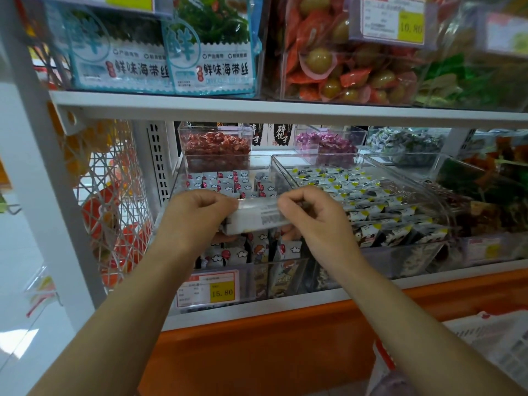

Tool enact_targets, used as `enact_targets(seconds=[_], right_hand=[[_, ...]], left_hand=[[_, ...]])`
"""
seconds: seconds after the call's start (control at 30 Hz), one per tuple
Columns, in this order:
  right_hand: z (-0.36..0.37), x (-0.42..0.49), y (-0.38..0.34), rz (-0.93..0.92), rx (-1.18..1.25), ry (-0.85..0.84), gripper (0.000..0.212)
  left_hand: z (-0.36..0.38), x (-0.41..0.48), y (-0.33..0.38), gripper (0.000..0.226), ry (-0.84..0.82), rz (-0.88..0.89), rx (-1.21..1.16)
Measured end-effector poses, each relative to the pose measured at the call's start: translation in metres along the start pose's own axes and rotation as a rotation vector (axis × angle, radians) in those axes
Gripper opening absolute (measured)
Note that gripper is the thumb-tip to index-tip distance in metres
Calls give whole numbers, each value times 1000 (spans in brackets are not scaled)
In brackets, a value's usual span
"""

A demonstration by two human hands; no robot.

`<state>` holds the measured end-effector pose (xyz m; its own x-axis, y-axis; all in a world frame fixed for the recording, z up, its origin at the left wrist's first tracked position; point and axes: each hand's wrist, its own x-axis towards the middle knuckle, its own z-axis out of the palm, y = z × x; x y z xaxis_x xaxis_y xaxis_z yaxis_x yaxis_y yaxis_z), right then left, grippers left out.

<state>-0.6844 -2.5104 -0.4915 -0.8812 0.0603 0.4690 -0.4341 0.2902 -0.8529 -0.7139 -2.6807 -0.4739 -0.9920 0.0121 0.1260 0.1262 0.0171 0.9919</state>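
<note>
Left hand point(197, 215): grips white plastic bag point(257, 220).
Right hand point(308, 218): pinches its edge.
Progress: bag seemingly unopened; clear acrylic bin point(175, 181) refill pending.

Wht shelf rack point(257, 110), orange base point(257, 352), pale floor point(17, 241)

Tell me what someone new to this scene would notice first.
Two bare hands meet at centre: the left hand and right hand both grip a white barcoded packet over a clear bin of cloud-print snack packets. Below it sits a yellow 15.80 price tag; blue-and-white seaweed packs stand on the shelf above, at left.
</note>
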Motion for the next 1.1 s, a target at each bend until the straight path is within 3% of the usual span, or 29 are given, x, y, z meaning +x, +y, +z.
enact_targets(seconds=[0.13, 0.23, 0.37, 0.5, 0.57, 0.7, 0.93, 1.1], right_hand=[[-9, 4, 1, 27, 0, -154, 40], [-16, 11, 1, 33, -25, 18, 25], [-27, 28, 8, 71, -8, 306, 6], [-29, 42, 15, 119, -69, 395, 31], [-28, 45, 17, 116, -45, 398, 30], [-24, 48, 18, 124, 1, 366, 25], [-20, 51, 15, 80, -83, 348, 16], [-11, 70, 12, -57, -294, 192, 20]], left_hand=[[-1, 5, -1, 21, 1, -60, -75], [2, 10, -2, 24, -12, 24, 29], [8, 30, -7, 30, 99, 378, 586], [28, 57, -17, 31, -221, 337, 1034], [38, 69, -24, 30, -355, 322, 1239], [47, 90, -38, 54, -464, 294, 1471], [47, 87, -41, 55, -481, 292, 1564], [33, 62, -45, 55, -454, 345, 1508]])
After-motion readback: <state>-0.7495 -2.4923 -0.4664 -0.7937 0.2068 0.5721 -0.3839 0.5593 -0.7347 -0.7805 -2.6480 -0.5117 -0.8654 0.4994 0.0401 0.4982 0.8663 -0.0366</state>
